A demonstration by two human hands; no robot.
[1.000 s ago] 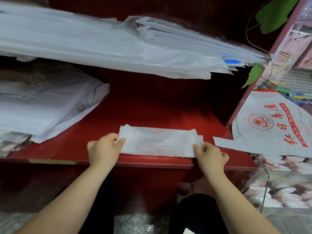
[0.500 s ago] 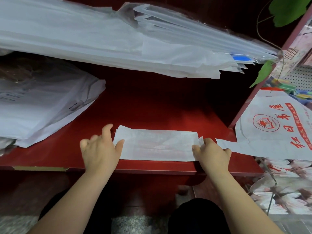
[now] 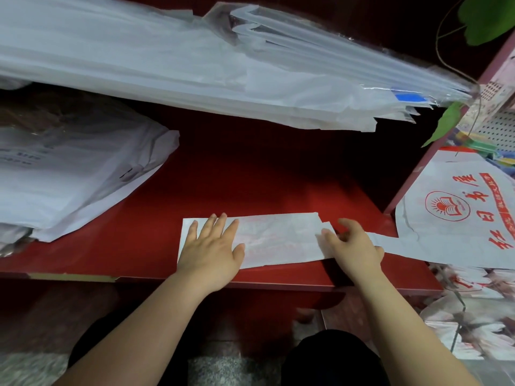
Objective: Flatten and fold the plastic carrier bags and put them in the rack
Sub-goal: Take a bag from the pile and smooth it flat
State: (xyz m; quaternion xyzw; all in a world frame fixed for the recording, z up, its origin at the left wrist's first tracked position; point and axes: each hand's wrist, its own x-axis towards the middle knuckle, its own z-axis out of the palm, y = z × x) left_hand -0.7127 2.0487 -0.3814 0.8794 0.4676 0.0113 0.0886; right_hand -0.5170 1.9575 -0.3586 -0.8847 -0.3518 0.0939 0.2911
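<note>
White plastic, thin and slippery by the look: the folded bag (image 3: pixel 278 240), laid as a long narrow strip on the red shelf (image 3: pixel 250 176), close to its front edge and parallel to it. Pinned at the left end under the left hand (image 3: pixel 211 252), palm down, fingers straight and nearly together, curled round nothing. Met at the right end by the right hand (image 3: pixel 354 246), fingers loosely bent and spread, tips resting on the stepped layers there, with nothing plainly pinched. Judged to be mid-flattening, with another fold probably owed before stowing. Seemed likeliest to go wrong at that right end: with layers already offset, could have slid further apart under a sideways stroke and left the next fold crooked. Could also have trapped air under a fast sweep and sprung back open once released. Looked risky so near the edge as well; might have slipped off the front with a push towards the body. Sat just beside the tail of a printed bag (image 3: pixel 459 213) hanging at the right, whether touching impossible to tell, so might have dragged that along by mistake. Had a stack of bags (image 3: pixel 69 176) well apart on the left and an upper pile (image 3: pixel 167 65) overhead, neither in the way.
</note>
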